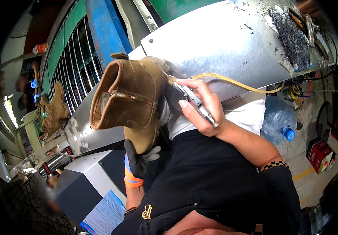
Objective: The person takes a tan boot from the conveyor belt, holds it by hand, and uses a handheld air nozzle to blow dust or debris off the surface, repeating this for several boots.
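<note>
Gloved left hand grips tan boot; bare right hand grasps metal hose-fed tool.

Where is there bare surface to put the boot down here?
The grey sheet-metal machine cover is bare between the tan suede ankle boot and the black debris heap. The grey box top below is partly free. It is crowded around both hands.

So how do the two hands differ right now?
The left hand wears a black glove with an orange cuff; the right hand is bare. The left hand props the tan boot from below; the right hand grips a slim metal tool with a yellowish hose at the boot's back. Both work on that boot.
</note>
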Demonstrator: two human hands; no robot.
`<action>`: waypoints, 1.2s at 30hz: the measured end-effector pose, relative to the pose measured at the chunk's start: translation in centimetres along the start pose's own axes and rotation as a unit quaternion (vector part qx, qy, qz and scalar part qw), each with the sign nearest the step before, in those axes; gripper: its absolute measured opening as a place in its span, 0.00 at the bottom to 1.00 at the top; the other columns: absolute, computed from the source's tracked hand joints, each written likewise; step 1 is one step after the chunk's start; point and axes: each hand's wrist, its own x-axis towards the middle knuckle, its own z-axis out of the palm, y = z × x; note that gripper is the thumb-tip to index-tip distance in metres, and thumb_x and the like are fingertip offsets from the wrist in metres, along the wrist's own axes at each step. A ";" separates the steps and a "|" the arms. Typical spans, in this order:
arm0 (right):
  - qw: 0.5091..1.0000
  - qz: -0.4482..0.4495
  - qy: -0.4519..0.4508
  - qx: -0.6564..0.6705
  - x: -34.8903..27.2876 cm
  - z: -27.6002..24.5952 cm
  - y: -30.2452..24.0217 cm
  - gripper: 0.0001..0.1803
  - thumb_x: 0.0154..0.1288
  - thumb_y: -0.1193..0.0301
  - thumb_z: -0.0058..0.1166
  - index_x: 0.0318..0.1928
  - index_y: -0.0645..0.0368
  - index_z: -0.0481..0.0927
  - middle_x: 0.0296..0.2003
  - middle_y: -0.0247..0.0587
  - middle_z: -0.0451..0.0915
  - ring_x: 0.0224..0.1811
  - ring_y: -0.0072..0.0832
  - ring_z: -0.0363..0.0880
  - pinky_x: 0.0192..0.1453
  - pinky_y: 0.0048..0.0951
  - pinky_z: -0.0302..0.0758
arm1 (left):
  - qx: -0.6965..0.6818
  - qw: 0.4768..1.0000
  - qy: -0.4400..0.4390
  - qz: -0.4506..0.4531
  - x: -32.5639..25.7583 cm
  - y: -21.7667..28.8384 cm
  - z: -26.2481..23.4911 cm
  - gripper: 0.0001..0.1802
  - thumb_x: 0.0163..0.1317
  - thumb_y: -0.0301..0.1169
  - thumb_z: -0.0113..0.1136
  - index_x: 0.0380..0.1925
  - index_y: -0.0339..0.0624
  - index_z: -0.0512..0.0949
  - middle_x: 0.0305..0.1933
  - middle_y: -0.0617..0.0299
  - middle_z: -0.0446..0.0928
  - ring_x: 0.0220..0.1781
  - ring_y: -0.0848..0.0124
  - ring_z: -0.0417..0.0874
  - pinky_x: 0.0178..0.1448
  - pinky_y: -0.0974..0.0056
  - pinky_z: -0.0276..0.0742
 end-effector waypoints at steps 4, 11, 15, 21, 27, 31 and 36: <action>1.000 -0.007 -0.003 -0.006 -0.1 0.2 0.1 0.22 0.65 0.75 0.51 0.59 0.66 0.67 0.24 0.35 0.78 0.24 0.14 0.71 0.29 0.21 0.67 | -0.089 0.992 -0.081 -0.044 0.7 -1.4 0.1 0.44 0.69 0.64 0.35 0.63 0.30 0.64 0.53 0.41 0.77 0.49 0.53 0.85 0.45 0.58 0.86; 0.999 0.022 -0.038 0.028 -0.8 0.5 0.0 0.23 0.65 0.71 0.52 0.59 0.65 0.67 0.28 0.37 0.80 0.29 0.15 0.72 0.35 0.22 0.69 | -0.151 0.953 -0.227 -0.134 2.0 -1.1 4.7 0.49 0.66 0.68 0.32 0.61 0.26 0.65 0.55 0.41 0.77 0.54 0.52 0.82 0.54 0.54 0.82; 0.995 0.070 -0.065 0.029 -1.2 -0.8 -0.1 0.22 0.66 0.70 0.51 0.58 0.64 0.69 0.29 0.34 0.76 0.27 0.15 0.69 0.33 0.22 0.67 | -0.128 0.942 -0.276 -0.139 3.0 -1.2 7.2 0.53 0.62 0.72 0.31 0.69 0.34 0.56 0.58 0.39 0.74 0.56 0.48 0.80 0.54 0.50 0.81; 0.968 0.203 -0.073 0.129 -2.4 -4.3 -3.6 0.18 0.65 0.70 0.53 0.55 0.62 0.72 0.25 0.27 0.71 0.21 0.12 0.66 0.24 0.18 0.63 | -0.138 0.919 -0.331 -0.163 3.8 -1.5 9.9 0.57 0.58 0.76 0.30 0.71 0.35 0.52 0.60 0.38 0.73 0.59 0.47 0.78 0.58 0.47 0.78; 0.969 0.237 -0.064 0.039 -3.5 -6.2 -7.0 0.17 0.66 0.72 0.53 0.54 0.62 0.72 0.21 0.26 0.70 0.20 0.12 0.67 0.23 0.19 0.64 | -0.110 0.904 -0.388 -0.145 4.6 -1.1 12.9 0.61 0.56 0.77 0.28 0.69 0.30 0.53 0.59 0.40 0.74 0.59 0.52 0.79 0.59 0.49 0.78; 0.972 0.218 -0.053 -0.066 -3.3 -6.5 -8.3 0.18 0.64 0.69 0.55 0.52 0.63 0.73 0.28 0.33 0.76 0.27 0.17 0.70 0.34 0.24 0.68 | -0.125 0.884 -0.429 -0.137 5.3 -0.7 14.6 0.61 0.56 0.77 0.28 0.69 0.28 0.53 0.62 0.41 0.71 0.61 0.55 0.77 0.63 0.52 0.75; 0.971 0.218 -0.014 -0.099 -3.4 -5.6 -9.6 0.19 0.64 0.71 0.55 0.54 0.64 0.71 0.32 0.37 0.79 0.31 0.16 0.71 0.37 0.22 0.68 | -0.146 0.881 -0.440 -0.093 5.9 0.2 17.5 0.61 0.55 0.78 0.29 0.66 0.29 0.56 0.61 0.42 0.71 0.60 0.58 0.77 0.65 0.57 0.73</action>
